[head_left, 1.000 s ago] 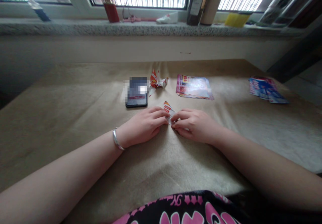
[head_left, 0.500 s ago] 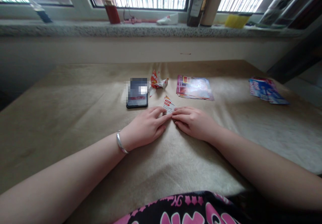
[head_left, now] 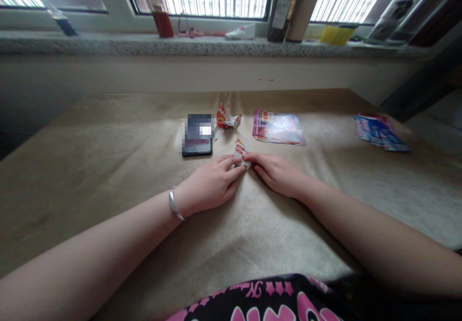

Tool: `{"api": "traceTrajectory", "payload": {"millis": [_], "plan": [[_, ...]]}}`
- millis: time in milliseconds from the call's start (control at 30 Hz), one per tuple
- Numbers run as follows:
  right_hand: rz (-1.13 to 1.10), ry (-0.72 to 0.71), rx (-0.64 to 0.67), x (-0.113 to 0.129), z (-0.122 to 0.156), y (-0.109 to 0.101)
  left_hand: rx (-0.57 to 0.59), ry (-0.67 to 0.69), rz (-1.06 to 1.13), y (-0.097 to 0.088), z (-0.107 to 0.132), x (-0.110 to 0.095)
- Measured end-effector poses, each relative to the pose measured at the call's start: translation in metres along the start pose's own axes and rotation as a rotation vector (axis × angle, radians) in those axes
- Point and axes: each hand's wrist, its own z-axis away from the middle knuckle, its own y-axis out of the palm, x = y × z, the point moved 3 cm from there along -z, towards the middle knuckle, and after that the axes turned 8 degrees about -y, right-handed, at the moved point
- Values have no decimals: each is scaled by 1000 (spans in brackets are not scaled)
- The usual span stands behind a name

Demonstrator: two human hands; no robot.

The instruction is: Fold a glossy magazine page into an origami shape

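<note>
A small folded piece of printed paper (head_left: 239,148), white with red and orange print, lies on the table between my hands. My left hand (head_left: 212,181), with a silver bangle at the wrist, grips its left and lower edge. From the other side my right hand (head_left: 276,173) pinches the right part of the paper, its fingertips almost meeting those of the left. The fingers cover much of the lower paper. Just beyond stands a folded paper crane (head_left: 228,119) in red and white.
A phone (head_left: 198,140) lies left of the crane. To the right are a stack of printed leaflets (head_left: 279,127) and, farther off, several blue leaflets (head_left: 380,132). Along the back runs a stone windowsill (head_left: 126,46) holding a dark jar (head_left: 284,13) and a red container (head_left: 163,22).
My right fingers have moved slightly up and left over the paper. The paper's right side is folded over, so it looks narrower. My left hand stays nearly in place.
</note>
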Motion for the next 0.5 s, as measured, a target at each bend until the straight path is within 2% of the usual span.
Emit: {"api": "traceTrajectory", "payload": {"millis": [500], "plan": [[170, -6, 118, -5, -13, 10, 51, -32, 42, -2, 0, 8]]}}
